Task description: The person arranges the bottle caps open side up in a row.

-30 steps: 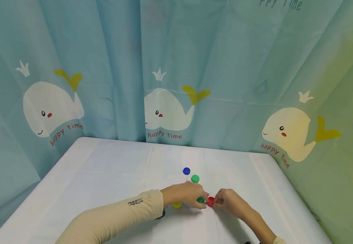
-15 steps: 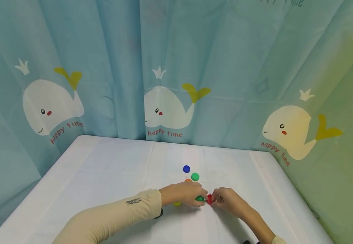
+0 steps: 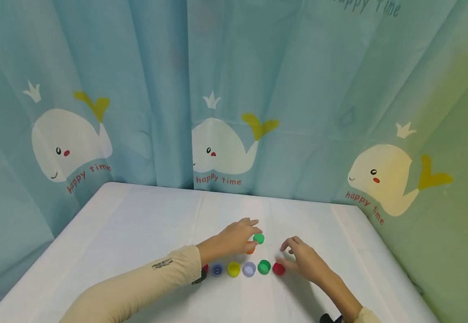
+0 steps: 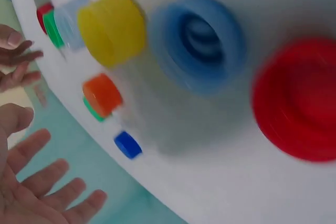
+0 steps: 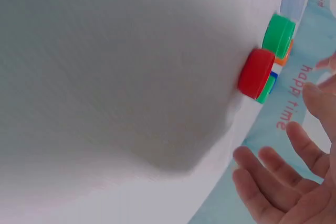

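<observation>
Judge the lining-up as well advanced but perhaps unfinished. See 6 round caps in a row across the white table: from the left, a left-end red cap, partly hidden behind the left wrist in the head view, then a blue cap, a yellow cap, a pale cap, a green cap and a right-end red cap. Count 3 more beyond the row: an orange cap, a light green cap just beside it, and a dark blue cap. Treat these 3 as possibly remaining.

Find no long axis in the caps' round outlines; follow instead the row's line, left to right, roughly along the far edge. Read the blue cap as hollow side up, rings showing inside; the orange cap as probably closed face up.

Note the left hand with fingers spread, gripping nothing, near the orange and light green caps; impossible to tell about contact. Note the right hand with fingers loosely bent, holding nothing, just beside the right-end red cap.
</observation>
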A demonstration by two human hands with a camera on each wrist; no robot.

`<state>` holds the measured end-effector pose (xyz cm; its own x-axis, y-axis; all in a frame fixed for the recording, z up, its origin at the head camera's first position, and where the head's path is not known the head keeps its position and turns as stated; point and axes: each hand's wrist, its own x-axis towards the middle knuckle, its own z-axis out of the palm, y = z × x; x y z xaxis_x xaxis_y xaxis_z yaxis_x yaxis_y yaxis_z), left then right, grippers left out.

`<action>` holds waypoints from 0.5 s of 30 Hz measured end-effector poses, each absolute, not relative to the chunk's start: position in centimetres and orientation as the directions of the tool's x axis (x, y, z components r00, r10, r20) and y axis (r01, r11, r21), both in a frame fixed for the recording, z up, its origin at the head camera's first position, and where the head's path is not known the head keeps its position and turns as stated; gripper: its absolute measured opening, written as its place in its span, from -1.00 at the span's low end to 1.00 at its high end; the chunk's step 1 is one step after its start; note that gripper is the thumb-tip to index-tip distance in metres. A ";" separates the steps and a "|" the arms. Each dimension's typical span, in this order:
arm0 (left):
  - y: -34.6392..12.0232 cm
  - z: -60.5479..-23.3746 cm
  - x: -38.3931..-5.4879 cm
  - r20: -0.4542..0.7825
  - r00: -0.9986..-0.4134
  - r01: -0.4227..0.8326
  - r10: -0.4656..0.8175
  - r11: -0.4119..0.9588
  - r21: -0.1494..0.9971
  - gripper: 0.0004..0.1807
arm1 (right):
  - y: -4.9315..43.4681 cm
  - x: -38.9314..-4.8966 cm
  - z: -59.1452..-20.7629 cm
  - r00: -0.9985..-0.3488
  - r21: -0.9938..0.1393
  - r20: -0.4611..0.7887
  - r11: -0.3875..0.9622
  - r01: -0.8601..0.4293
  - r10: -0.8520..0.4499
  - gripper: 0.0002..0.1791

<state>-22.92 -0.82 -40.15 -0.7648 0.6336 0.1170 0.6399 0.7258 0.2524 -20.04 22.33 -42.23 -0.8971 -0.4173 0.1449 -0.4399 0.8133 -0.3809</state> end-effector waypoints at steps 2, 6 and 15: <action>-1.4 -40.3 -23.4 0.102 -0.797 0.596 0.595 0.749 0.289 -0.63 | 21.9 -20.4 -42.1 -0.919 -0.373 0.097 0.842 -0.389 -0.382 -0.74; -2.5 -40.4 -24.3 0.057 -0.857 0.499 0.512 0.797 0.340 -0.56 | 21.2 -21.5 -42.0 -0.935 -0.372 0.033 0.864 -0.338 -0.352 -0.76; -4.3 -40.8 -26.0 0.014 -0.909 0.374 0.415 0.803 0.464 -0.59 | 19.5 -24.3 -41.7 -0.940 -0.413 0.049 0.851 -0.326 -0.337 -0.79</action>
